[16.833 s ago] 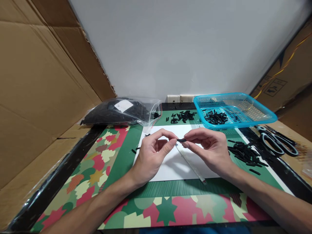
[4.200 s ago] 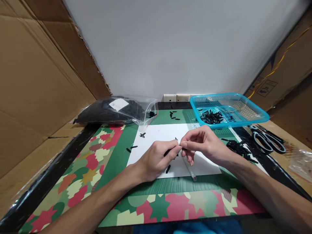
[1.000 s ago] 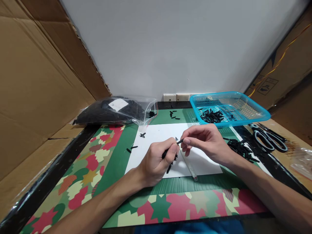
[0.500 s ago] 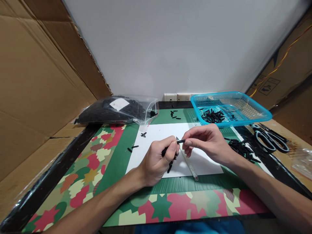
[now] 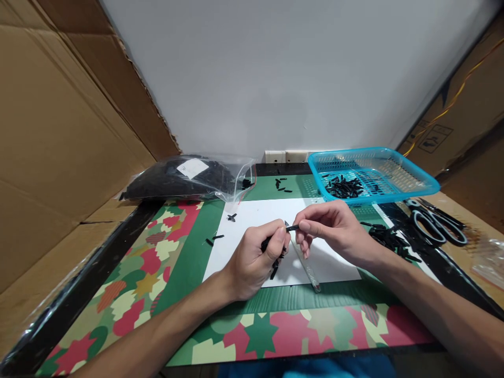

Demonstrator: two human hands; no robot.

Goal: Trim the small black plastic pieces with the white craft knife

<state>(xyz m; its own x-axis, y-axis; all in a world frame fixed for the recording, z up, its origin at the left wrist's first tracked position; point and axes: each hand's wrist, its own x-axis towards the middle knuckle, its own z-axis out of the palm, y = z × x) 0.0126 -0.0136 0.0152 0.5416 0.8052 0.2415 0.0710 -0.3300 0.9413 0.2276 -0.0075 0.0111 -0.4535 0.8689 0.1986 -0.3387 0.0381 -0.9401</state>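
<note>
Left hand (image 5: 254, 257) and right hand (image 5: 334, 231) meet at centre frame over white paper (image 5: 255, 215). Both grips clamped on one short black piece (image 5: 292, 228), pinched end to end at the fingertips, apparently for close handling. More black pieces bunched in left palm, likely as a ready supply. Clear tube (image 5: 307, 266) flat on paper beneath right hand. Blue basket (image 5: 417, 191) upper right with pieces inside; loose pile (image 5: 388, 239) just below it. Bag (image 5: 189, 176) upper left. Scissors (image 5: 433, 223) far right.
</note>
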